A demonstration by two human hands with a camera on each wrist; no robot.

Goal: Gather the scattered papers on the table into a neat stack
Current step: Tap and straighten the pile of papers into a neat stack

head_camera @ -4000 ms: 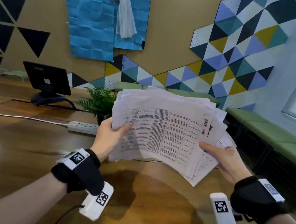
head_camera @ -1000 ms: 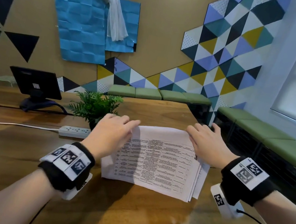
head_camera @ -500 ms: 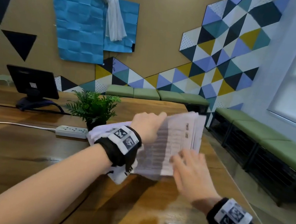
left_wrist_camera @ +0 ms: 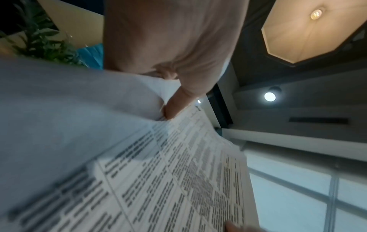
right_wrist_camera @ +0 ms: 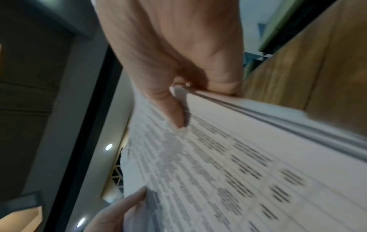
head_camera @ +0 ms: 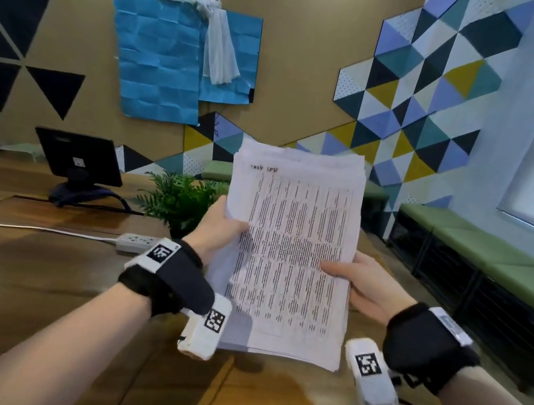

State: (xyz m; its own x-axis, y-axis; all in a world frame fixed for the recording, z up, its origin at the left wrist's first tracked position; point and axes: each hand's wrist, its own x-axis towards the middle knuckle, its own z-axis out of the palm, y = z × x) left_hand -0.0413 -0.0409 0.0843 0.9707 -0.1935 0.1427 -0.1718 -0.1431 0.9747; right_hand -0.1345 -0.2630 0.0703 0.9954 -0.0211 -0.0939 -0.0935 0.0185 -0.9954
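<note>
A thick stack of printed white papers (head_camera: 292,254) stands upright on its short bottom edge above the wooden table (head_camera: 40,272). My left hand (head_camera: 220,226) grips its left edge, thumb on the printed front. My right hand (head_camera: 354,281) grips the right edge, thumb across the front sheet. In the left wrist view my left hand (left_wrist_camera: 170,87) pinches the papers (left_wrist_camera: 158,180), thumb on the text side. In the right wrist view my right hand (right_wrist_camera: 178,78) clamps the stack's side edge (right_wrist_camera: 258,109). The sheets' top edges sit slightly uneven.
A small potted fern (head_camera: 182,200) stands just behind the left hand. A white power strip (head_camera: 138,242) with its cord lies on the table to the left, and a black tablet on a stand (head_camera: 77,163) sits further back. Green benches (head_camera: 493,257) line the right wall.
The stack lay flat under both hands a second ago. Since then both hands have lifted it, turned it to portrait and stood it upright, gripping it by its sides.
</note>
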